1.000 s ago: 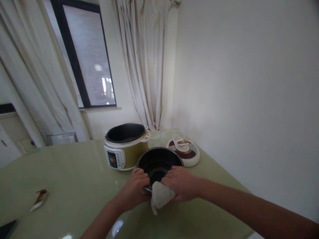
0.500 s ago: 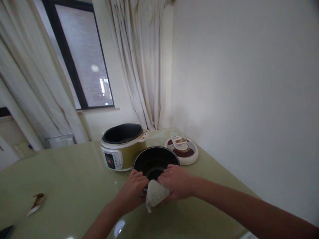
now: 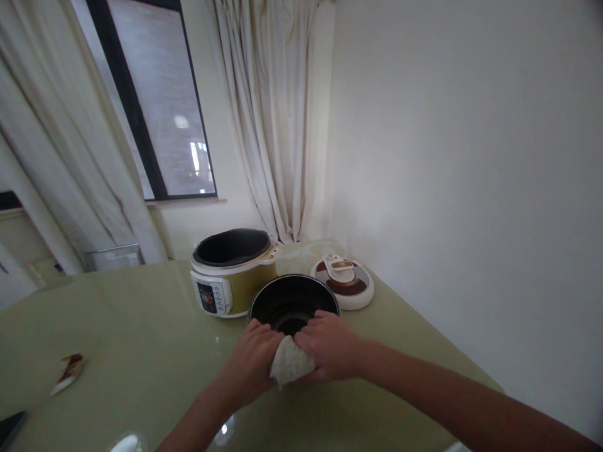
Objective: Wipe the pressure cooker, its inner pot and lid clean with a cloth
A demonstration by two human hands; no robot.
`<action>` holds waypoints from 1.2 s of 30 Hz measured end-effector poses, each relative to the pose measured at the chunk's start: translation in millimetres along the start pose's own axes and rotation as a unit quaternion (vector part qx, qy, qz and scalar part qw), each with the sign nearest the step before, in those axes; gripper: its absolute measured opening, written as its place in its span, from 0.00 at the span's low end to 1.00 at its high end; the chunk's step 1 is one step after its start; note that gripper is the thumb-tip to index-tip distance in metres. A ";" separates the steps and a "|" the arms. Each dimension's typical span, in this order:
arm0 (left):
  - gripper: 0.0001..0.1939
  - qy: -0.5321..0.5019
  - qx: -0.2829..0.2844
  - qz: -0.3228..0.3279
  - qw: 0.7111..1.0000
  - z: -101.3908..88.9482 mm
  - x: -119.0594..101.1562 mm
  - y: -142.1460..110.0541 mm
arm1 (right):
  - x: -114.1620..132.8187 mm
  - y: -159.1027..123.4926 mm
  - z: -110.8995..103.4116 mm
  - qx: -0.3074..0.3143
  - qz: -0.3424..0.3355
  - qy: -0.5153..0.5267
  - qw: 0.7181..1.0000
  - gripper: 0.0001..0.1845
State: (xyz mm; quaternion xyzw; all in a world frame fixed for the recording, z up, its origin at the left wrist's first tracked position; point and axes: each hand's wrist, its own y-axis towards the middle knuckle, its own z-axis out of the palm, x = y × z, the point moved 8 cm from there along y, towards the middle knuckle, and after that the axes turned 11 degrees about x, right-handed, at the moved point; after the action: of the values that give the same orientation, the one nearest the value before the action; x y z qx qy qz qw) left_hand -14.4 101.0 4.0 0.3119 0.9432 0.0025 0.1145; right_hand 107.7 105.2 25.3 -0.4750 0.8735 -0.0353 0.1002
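Observation:
A black inner pot (image 3: 294, 292) is tilted with its mouth toward the cooker side, close in front of me. My left hand (image 3: 257, 355) is closed round the near left part of its rim. My right hand (image 3: 327, 345) is closed on a pale cloth (image 3: 291, 363) at the near right rim, its fingertips just inside the pot. The cloth is draped over the near rim between both hands, its ends partly hidden. Behind the pot stands an electric pressure cooker (image 3: 235, 273), uncovered, with a control panel. Its round white and brown lid (image 3: 347, 282) lies to the right.
The glossy green table (image 3: 132, 333) meets a white wall on the right. A small brown and white scrap (image 3: 68, 373) lies at the left, with a dark object (image 3: 9, 430) at the near left corner. Curtains (image 3: 277, 113) and a window (image 3: 160, 94) are behind.
The cloth has bunched in closer to the rim, and its hanging end shows less. Both hands keep their hold with slight shifts. The view has moved slightly.

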 end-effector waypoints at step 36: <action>0.20 0.072 0.058 -0.005 0.996 6.3 -25.0 11.0 | -68.9 -18.3 -16.5 0.243 -0.141 0.227 0.933 0.22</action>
State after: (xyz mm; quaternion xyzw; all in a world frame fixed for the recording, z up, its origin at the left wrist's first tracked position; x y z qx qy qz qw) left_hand 12.9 94.7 4.1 0.3124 0.9491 -0.0299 0.0282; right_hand 155.8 152.3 54.0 -0.5337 0.7619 -0.3670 0.0061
